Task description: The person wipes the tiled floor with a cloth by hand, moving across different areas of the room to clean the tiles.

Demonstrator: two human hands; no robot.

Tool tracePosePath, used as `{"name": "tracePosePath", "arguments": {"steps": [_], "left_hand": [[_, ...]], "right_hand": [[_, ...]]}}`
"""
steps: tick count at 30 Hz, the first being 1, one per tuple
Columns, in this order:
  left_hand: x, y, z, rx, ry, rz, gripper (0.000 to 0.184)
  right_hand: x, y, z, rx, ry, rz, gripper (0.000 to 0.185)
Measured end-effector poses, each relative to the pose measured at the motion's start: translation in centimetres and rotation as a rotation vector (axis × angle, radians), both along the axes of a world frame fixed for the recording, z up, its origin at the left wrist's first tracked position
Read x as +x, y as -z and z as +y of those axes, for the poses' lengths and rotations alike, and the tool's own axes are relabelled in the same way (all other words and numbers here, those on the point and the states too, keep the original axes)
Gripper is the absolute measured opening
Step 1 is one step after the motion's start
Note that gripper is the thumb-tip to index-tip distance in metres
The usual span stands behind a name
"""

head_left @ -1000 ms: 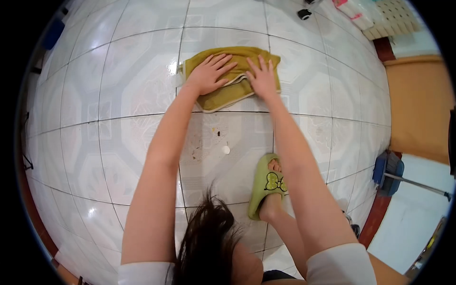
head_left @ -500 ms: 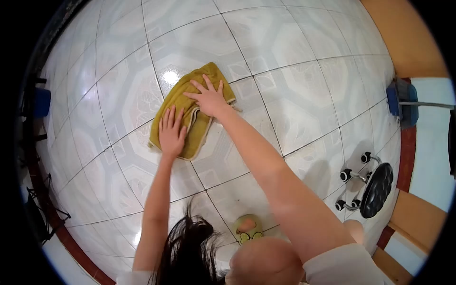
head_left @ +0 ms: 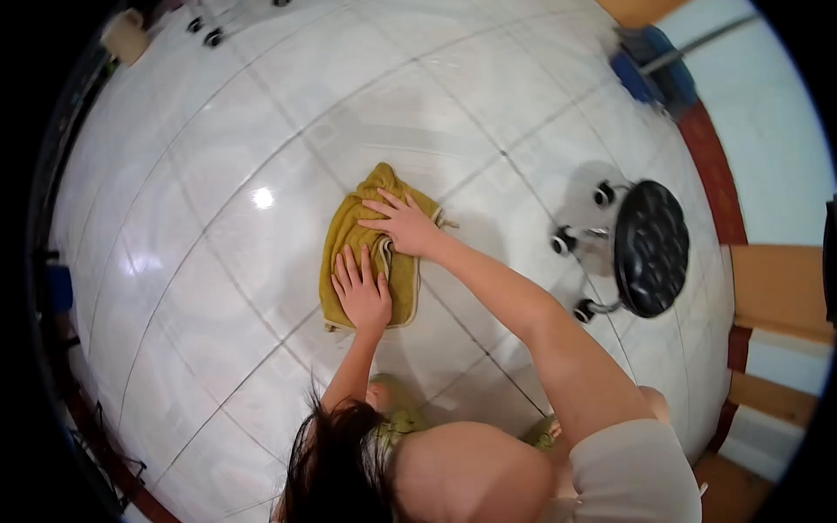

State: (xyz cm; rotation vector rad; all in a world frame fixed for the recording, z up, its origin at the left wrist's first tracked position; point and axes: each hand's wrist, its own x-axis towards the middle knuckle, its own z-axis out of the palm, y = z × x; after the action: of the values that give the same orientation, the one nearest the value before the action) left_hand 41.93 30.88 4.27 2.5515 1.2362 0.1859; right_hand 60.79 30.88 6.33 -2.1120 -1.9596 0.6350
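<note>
A mustard-yellow towel (head_left: 349, 228) with pale edging lies bunched on the shiny tiled floor (head_left: 235, 288). My left hand (head_left: 362, 292) presses flat on its lower part, fingers spread. Higher up and to the right, my right hand (head_left: 408, 228) rests on the towel with its fingers apart. Between the two hands the cloth is folded, showing a striped edge. Neither hand grips the fabric.
To the right stands a low black cushioned stool (head_left: 652, 248) on casters. A blue bucket (head_left: 649, 65) with a pole is against the wall at upper right. Green slippers (head_left: 399, 410) are below my arms. A beige bin (head_left: 125, 37) stands at upper left.
The camera view has shifted and turned, bringing the stool closer and casters into view at the top. Both hands have drawn nearer my body with the towel, which stays under them.
</note>
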Motion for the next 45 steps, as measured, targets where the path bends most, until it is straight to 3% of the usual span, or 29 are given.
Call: {"name": "tracePosePath", "arguments": {"steps": [6,13,18,20,22,27,33,39,44,45], "left_hand": [[5.3,0.7,-15.0,-0.003,0.209,-0.002,0.062],[4.6,2.2,-28.1,-0.063,0.707,0.040,0.065],[4.7,4.7,-39.3,-0.049,0.898,-0.030,0.069],[5.5,3.3,-38.1,-0.101,0.899,-0.018,0.068],[6.5,1.9,-37.7,-0.117,1.078,-0.006,0.068],[13.7,2.3,-44.8,-0.095,1.438,0.035,0.068],[16.3,2.6,-55.7,-0.114,1.483,0.042,0.066],[13.4,3.4,-69.6,-0.130,1.485,-0.098,0.068],[13.0,3.0,-75.5,-0.494,1.691,-0.067,0.067],[13.5,2.6,-75.6,-0.563,1.757,-0.030,0.067]], "right_hand": [[3.9,1.1,-18.3,0.005,0.162,0.044,0.067],[1.4,3.4,-39.6,0.071,0.340,0.005,0.068],[0.8,4.8,-53.6,0.161,0.356,0.053,0.063],[2.2,2.5,-52.2,0.077,0.324,0.072,0.061],[3.2,1.3,-54.2,0.021,0.326,0.074,0.058],[6.3,2.0,-66.4,0.027,0.460,0.043,0.055],[5.8,0.7,-76.6,-0.132,0.702,0.059,0.076],[-0.1,2.0,-89.0,-0.096,1.038,-0.069,0.075],[-5.0,-0.5,-94.9,-0.339,1.266,-0.111,0.068],[-5.7,-0.8,-95.7,-0.411,1.270,-0.130,0.060]]}}
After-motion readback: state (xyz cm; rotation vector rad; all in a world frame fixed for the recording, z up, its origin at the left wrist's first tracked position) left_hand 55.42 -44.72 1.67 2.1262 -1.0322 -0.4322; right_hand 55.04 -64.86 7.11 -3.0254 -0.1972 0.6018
